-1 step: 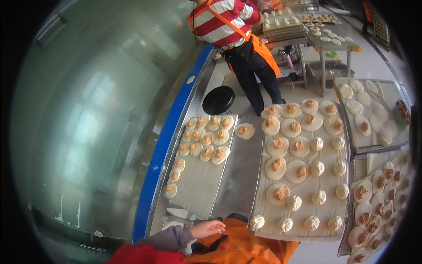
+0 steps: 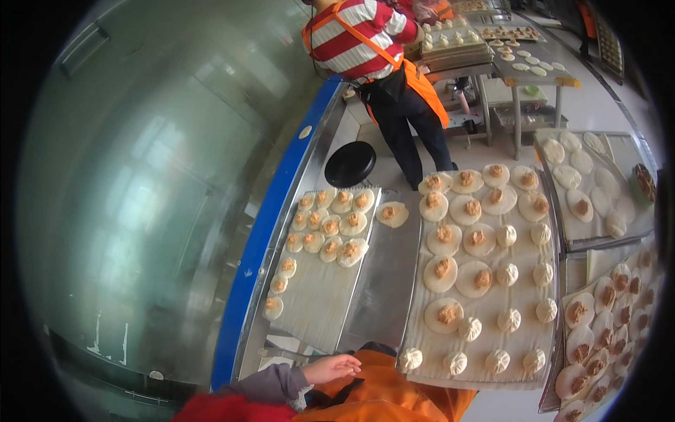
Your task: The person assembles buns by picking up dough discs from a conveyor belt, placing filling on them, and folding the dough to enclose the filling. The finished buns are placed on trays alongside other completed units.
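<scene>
My left hand (image 2: 332, 368) reaches in from the lower left, over the orange apron (image 2: 380, 388) at my waist. Its fingers are loosely stretched out and nothing shows in them. My right hand is out of the picture. Just beyond and to the right of the left hand lies a lined tray (image 2: 485, 295). Several pleated buns (image 2: 509, 321) sit along its near and right parts; flat dough wrappers topped with brown filling (image 2: 444, 315) cover its far and left parts. Ahead of the hand, a second lined tray (image 2: 309, 295) carries smaller filled wrappers (image 2: 330, 224) at its far end and left edge.
One filled wrapper (image 2: 391, 214) lies on the metal table (image 2: 383, 281) between the trays. At right are a tray of mostly plain wrappers (image 2: 581, 162) and one of filled wrappers (image 2: 579, 352). A round black stool (image 2: 350, 164) and a co-worker (image 2: 394, 77) stand beyond; a blue-edged glass partition (image 2: 239, 295) runs along the left.
</scene>
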`<state>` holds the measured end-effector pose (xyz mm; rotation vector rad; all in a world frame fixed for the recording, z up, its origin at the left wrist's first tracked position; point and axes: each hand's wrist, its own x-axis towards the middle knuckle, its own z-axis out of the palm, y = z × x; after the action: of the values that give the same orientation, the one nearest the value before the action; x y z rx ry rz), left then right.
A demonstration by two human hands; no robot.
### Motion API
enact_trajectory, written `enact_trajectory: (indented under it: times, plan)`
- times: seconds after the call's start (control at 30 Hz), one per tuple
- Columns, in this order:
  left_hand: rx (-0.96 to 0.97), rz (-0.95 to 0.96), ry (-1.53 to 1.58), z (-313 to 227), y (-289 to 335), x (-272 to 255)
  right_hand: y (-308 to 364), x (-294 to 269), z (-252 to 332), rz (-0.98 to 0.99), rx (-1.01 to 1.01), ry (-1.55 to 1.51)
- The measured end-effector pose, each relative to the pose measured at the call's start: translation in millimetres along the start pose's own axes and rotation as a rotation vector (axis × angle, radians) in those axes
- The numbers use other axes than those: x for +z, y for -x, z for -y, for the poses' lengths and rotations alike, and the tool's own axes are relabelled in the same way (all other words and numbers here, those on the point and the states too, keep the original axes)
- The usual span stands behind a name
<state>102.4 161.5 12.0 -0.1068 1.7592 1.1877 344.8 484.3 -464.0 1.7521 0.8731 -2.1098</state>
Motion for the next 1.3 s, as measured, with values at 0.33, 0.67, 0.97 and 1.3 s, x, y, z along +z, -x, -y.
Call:
enact_trajectory:
  times: [0.33,0.67,0.97,1.3]
  plan:
    - [0.208,-0.016,0.072,-36,19,-62,11,21,5,-0.057,0.016,0.037]
    - [0.500,-0.153,0.068,-16,16,-109,-4,-57,-18,-0.051,-0.020,0.017]
    - [0.707,-0.217,0.070,40,43,-103,68,-109,77,0.031,-0.422,0.396]
    - [0.767,-0.303,0.014,64,57,-177,324,61,116,0.352,-1.000,0.871]
